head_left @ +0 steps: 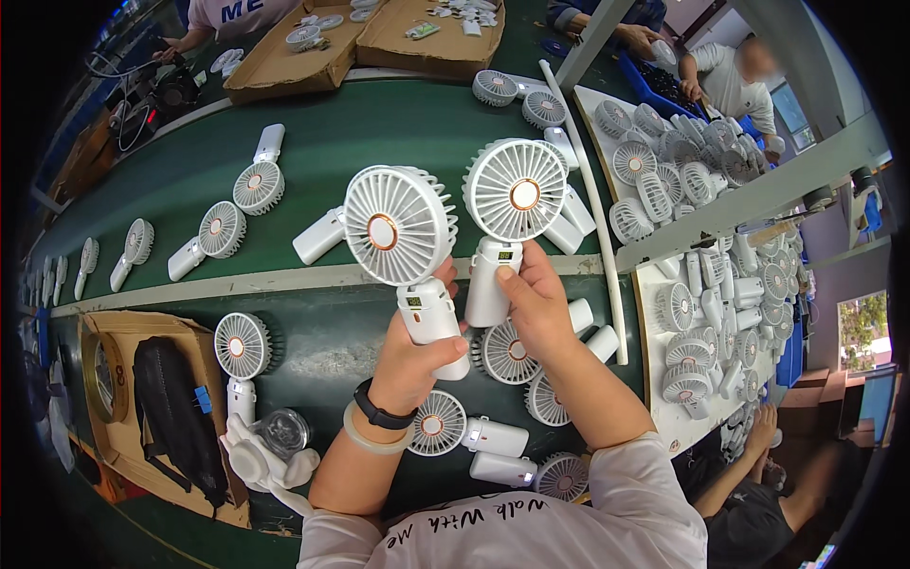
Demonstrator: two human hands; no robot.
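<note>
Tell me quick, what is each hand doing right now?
Left hand: closed around the handle of a white handheld fan.
Right hand: closed on the handle of another white handheld fan.

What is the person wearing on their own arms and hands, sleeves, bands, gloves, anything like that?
Both hands are bare, with no gloves. The left hand has a black watch-style band at the wrist and a pale translucent bangle just below it. Both arms are bare up to short white sleeves. The right hand wears nothing at the wrist.
</note>
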